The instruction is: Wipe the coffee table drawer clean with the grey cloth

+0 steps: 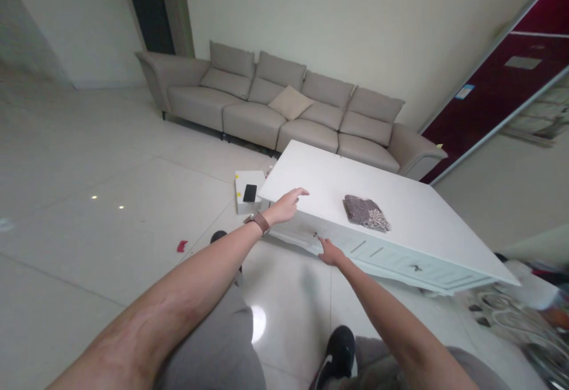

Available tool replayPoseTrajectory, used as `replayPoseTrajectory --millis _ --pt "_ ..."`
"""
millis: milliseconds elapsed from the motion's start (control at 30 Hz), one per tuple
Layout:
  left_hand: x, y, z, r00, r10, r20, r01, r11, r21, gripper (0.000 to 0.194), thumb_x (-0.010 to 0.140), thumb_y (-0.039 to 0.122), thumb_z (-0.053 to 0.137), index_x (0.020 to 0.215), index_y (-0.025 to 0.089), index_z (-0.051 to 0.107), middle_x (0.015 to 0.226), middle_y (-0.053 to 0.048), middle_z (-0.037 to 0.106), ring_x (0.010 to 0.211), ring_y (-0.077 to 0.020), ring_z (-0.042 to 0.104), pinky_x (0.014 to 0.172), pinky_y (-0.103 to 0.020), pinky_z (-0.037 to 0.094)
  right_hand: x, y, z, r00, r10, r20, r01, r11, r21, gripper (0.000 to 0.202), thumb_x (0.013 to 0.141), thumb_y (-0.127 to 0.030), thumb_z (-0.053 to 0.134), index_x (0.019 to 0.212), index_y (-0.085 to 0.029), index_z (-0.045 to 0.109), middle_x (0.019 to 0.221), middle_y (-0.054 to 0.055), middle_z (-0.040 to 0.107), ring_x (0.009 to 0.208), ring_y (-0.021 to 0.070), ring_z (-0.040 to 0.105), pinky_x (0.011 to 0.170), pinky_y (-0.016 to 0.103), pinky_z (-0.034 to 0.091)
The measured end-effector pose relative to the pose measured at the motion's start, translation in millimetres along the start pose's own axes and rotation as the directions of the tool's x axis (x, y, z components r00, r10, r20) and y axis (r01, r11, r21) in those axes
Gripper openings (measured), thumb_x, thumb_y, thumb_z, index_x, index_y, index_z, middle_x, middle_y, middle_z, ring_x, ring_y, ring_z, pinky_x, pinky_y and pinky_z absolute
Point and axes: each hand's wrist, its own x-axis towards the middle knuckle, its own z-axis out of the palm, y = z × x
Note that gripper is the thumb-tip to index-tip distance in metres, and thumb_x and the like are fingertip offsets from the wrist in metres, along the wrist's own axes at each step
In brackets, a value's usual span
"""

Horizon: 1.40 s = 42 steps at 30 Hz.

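My left hand is over the front left edge of the white coffee table, its fingers stretched out and nothing in them. Lower down, my right hand is at the drawer front, one fingertip close beside a small drawer knob; whether it touches the knob is unclear. Its fingers are apart and hold nothing. A folded grey patterned cloth lies on the tabletop, right of both hands. A second knob shows farther right on the table's front.
Behind the table stands a long grey sofa with a beige cushion. On the floor by the table's left end is a white box bearing a black phone. A red scrap lies farther left; cables lie at right.
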Motion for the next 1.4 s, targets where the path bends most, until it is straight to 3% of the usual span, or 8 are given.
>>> replayPoseTrajectory --millis 133,267,400,533,667,1000,1133,1400 --pt "-12.5 -9.6 -9.2 0.999 -0.025 0.035 0.022 0.997 0.07 0.061 0.071 -0.005 0.037 0.123 0.017 0.06 0.134 -0.013 0.062 0.13 -0.0202 0.055 0.116 -0.043 0.042 36.4 -5.5 13.3 1.0 0.006 -0.007 -0.006 1.0 0.021 0.078 0.087 -0.029 0.06 0.159 -0.021 0.03 0.161 0.019 0.032 0.128 0.0291 0.058 0.1 0.038 0.045" --pt "-24.5 -14.8 -22.6 0.995 -0.079 0.053 0.068 0.978 0.196 0.051 0.077 -0.001 0.04 0.118 0.016 0.063 0.126 -0.013 0.066 0.123 -0.0228 0.058 0.114 -0.044 0.043 57.4 -8.8 19.7 1.0 0.019 -0.023 -0.018 1.0 0.019 0.067 0.089 -0.028 0.057 0.152 -0.016 0.04 0.154 0.02 0.042 0.13 0.0299 0.057 0.102 0.038 0.044" --pt "-33.3 -18.6 -30.5 0.989 -0.134 0.067 0.114 0.964 0.241 0.051 0.076 0.0 0.039 0.118 0.014 0.064 0.125 -0.013 0.067 0.123 -0.023 0.059 0.112 -0.041 0.044 59.3 -14.3 30.4 0.996 0.035 -0.08 -0.033 0.999 0.025 0.066 0.088 -0.024 0.055 0.15 -0.014 0.038 0.151 0.022 0.044 0.124 0.0314 0.06 0.1 0.04 0.045" --pt "-38.8 -30.0 -36.6 0.968 -0.225 0.107 0.187 0.939 0.288 0.049 0.077 0.002 0.043 0.118 0.015 0.066 0.126 -0.011 0.069 0.12 -0.0216 0.062 0.11 -0.036 0.046 48.8 -17.8 41.4 0.994 0.014 -0.109 -0.01 0.999 0.03 0.067 0.085 -0.022 0.056 0.15 -0.017 0.038 0.155 0.02 0.04 0.121 0.0309 0.061 0.097 0.04 0.046" --pt "-44.3 -45.0 -41.5 0.92 -0.361 0.152 0.286 0.885 0.368 0.04 0.08 0.008 0.048 0.113 0.015 0.069 0.122 -0.011 0.074 0.114 -0.0228 0.066 0.106 -0.035 0.048 34.4 -18.1 49.4 0.993 -0.013 -0.116 0.017 0.999 0.03 0.066 0.085 -0.022 0.055 0.148 -0.017 0.039 0.156 0.019 0.039 0.119 0.031 0.062 0.095 0.039 0.047" --pt "-59.9 -53.1 -36.4 0.825 -0.517 0.228 0.321 0.761 0.564 0.046 0.081 0.015 0.053 0.123 0.011 0.069 0.136 -0.019 0.067 0.125 -0.0281 0.063 0.108 -0.035 0.046 -0.4 -31.2 62.3 0.995 -0.017 -0.095 0.021 0.999 0.044 0.07 0.084 -0.024 0.058 0.151 -0.017 0.037 0.157 0.02 0.037 0.119 0.0315 0.063 0.096 0.038 0.046" --pt "-60.2 -48.8 -37.7 0.812 -0.528 0.249 0.31 0.752 0.582 0.046 0.081 0.016 0.053 0.124 0.009 0.069 0.135 -0.02 0.067 0.124 -0.029 0.064 0.107 -0.035 0.047 -17.9 -37.0 69.8 0.997 -0.016 -0.076 0.021 0.998 0.064 0.07 0.085 -0.025 0.058 0.151 -0.017 0.037 0.159 0.022 0.034 0.119 0.0314 0.063 0.097 0.038 0.046" --pt "-52.1 -40.1 -30.0 0.816 -0.473 0.333 0.219 0.785 0.579 0.042 0.083 0.018 0.054 0.12 0.014 0.073 0.128 -0.012 0.073 0.116 -0.0236 0.068 0.099 -0.029 0.051 -52.9 -45.5 85.0 0.997 -0.048 -0.063 0.053 0.995 0.08 0.072 0.083 -0.024 0.059 0.151 -0.013 0.038 0.159 0.023 0.035 0.12 0.0307 0.062 0.098 0.037 0.047"
